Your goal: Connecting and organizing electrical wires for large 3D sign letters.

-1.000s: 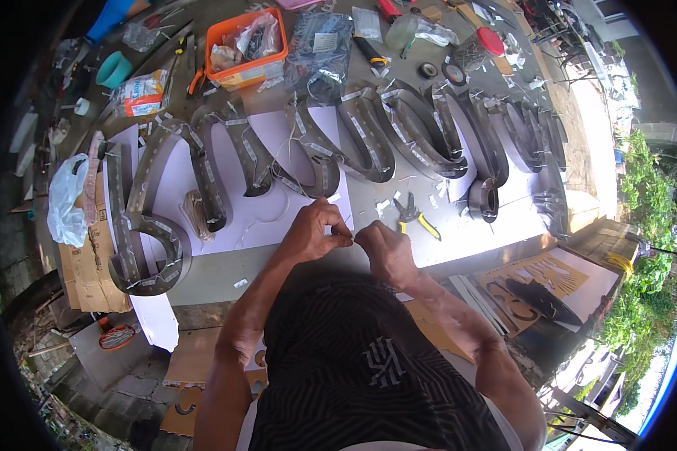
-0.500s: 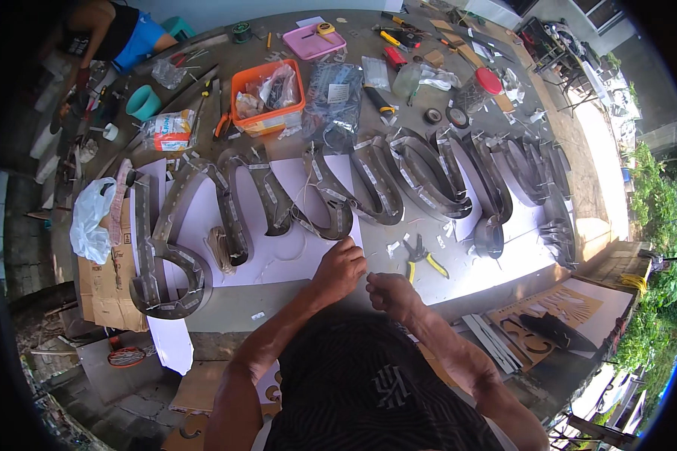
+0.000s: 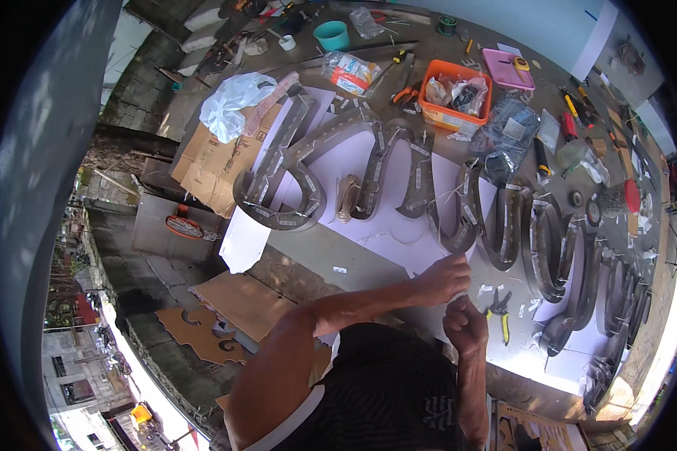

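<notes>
My left hand [image 3: 445, 279] and my right hand [image 3: 465, 325] are closed close together above the table's near edge, pinching something small and thin that I cannot make out. Beyond them, a row of grey channel letters [image 3: 286, 203], lined with small white light modules, lies over white sheets [image 3: 331, 233]. Thin white wire hangs across the middle letters, and a coiled wire bundle [image 3: 347, 197] lies among the left ones. Wire strippers with yellow handles [image 3: 504, 319] lie just right of my right hand, among small white scraps [image 3: 487, 288].
Toward the back are an orange tub [image 3: 456, 113], a teal cup [image 3: 331, 36], a pink tray [image 3: 508, 69], tape rolls [image 3: 593, 213], tools and bags. Flattened cardboard [image 3: 210, 173] lies at the table's left end. Cut boards [image 3: 237, 301] are below the near edge.
The view has swung to the left, so the table appears turned. My hands stay close together in front of me, still pinching. The other person seen at the far left earlier is out of view.
</notes>
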Tool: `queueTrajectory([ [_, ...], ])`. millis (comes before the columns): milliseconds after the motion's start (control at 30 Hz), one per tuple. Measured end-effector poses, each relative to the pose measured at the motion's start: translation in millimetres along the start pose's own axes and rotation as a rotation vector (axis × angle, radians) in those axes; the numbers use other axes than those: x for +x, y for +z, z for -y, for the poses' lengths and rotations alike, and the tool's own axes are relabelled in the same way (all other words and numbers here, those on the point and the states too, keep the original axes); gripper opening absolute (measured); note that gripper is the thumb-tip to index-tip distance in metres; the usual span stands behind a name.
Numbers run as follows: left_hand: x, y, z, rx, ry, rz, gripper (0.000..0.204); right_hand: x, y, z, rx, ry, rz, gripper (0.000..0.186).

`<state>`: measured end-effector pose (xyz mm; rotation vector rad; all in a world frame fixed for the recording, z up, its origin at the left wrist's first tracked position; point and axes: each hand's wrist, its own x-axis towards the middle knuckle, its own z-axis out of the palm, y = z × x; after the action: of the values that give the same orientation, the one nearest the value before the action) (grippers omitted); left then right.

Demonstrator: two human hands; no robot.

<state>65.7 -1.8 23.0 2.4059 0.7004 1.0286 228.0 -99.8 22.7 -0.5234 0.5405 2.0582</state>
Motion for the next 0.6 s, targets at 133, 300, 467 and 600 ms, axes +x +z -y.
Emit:
queueTrajectory([
  [133,4,9,-5,-0.002,-0.086,-0.009,0.017,-10,16,0,-0.309,-0.057,-0.059,0.023],
  [300,11,14,-22,0.074,-0.243,0.051,0.016,-26,34,3,-1.833,-1.051,-0.260,0.022],
  [467,18,29,-40,0.189,-0.320,0.200,0.018,-30,10,27,-2.300,-1.238,-0.041,0.019],
  [600,15,41,-46,0.154,-0.352,0.129,0.020,-34,4,38,-2.335,-1.359,0.054,0.014],
])
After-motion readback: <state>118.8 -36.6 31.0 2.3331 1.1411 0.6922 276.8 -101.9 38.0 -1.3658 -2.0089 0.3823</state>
